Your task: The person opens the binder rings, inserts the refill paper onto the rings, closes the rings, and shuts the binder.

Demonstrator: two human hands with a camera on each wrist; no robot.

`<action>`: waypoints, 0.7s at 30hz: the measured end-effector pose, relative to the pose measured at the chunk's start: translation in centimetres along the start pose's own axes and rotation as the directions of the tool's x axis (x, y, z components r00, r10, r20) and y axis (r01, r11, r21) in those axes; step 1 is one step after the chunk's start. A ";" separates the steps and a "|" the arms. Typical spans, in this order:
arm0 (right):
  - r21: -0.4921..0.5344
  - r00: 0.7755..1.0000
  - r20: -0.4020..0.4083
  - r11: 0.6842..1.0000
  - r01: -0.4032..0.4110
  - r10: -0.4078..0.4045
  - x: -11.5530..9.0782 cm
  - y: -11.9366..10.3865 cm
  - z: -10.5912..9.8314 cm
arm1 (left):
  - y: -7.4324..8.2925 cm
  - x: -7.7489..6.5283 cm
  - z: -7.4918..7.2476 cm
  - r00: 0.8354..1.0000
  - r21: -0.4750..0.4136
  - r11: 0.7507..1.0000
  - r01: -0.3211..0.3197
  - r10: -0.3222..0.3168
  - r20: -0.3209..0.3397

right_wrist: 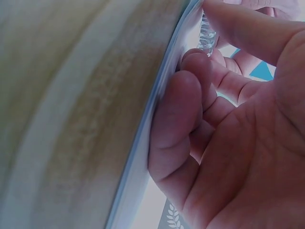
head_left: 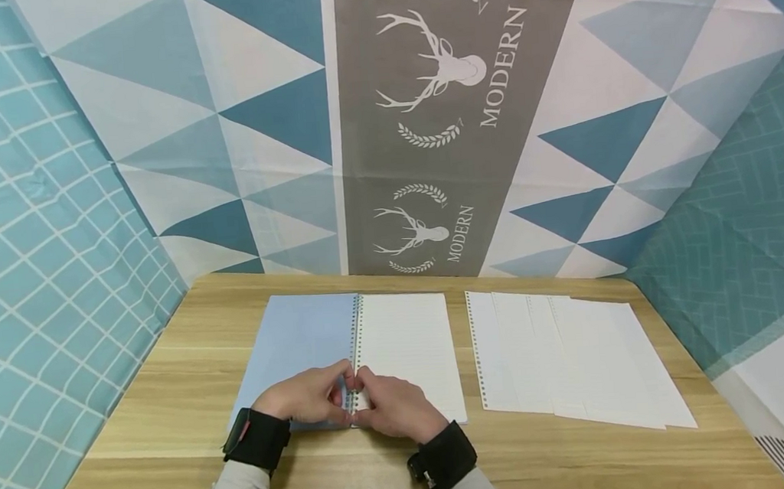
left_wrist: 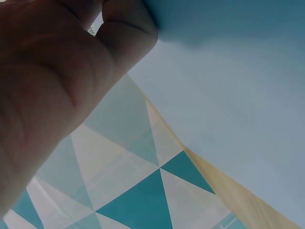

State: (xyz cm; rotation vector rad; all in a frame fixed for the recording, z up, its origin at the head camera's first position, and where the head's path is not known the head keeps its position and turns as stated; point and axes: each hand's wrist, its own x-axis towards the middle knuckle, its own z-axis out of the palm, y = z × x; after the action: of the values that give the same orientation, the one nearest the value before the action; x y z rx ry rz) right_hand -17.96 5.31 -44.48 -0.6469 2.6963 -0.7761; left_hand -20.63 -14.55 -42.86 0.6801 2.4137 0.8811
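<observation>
A loose-leaf notebook (head_left: 406, 335) lies spread on the table, its pale blue cover (head_left: 305, 328) to the left and lined white pages to the right. Its ring binding (head_left: 356, 320) runs between them. My left hand (head_left: 307, 395) comes from the left with curled fingers and grips the lower binding. From the other side my right hand (head_left: 398, 404) grips the same stretch, thumb and forefinger bent against it. Clear rings (right_wrist: 207, 36) show beside the thumb in the right wrist view. In the left wrist view, the fingertips are partly hidden beyond the left hand (left_wrist: 62, 67).
Several loose punched sheets (head_left: 518, 357) overlap on the table to the right of the notebook. The wooden table (head_left: 169, 400) meets a patterned cloth backdrop (head_left: 272, 131) behind. Tiled-pattern cloth (head_left: 31, 227) hangs along the left edge.
</observation>
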 end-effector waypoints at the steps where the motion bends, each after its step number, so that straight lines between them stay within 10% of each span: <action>1: -0.002 1.000 0.000 1.000 0.003 -0.003 0.0 0.0 0.0 | 0.0 0.0 0.0 1.000 -0.002 1.000 0.002 -0.002 0.001; 21: -0.029 0.998 -0.009 0.998 0.059 -0.059 -0.1 -0.2 -0.3 | 0.1 0.1 0.0 1.000 -0.006 1.000 0.017 -0.017 -0.006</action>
State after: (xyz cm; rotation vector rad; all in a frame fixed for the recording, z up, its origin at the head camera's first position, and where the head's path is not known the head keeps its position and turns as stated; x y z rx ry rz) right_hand -17.90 5.31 -44.15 -0.7339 2.7129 -0.7577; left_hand -20.70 -14.47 -42.82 0.6543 2.4182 0.8838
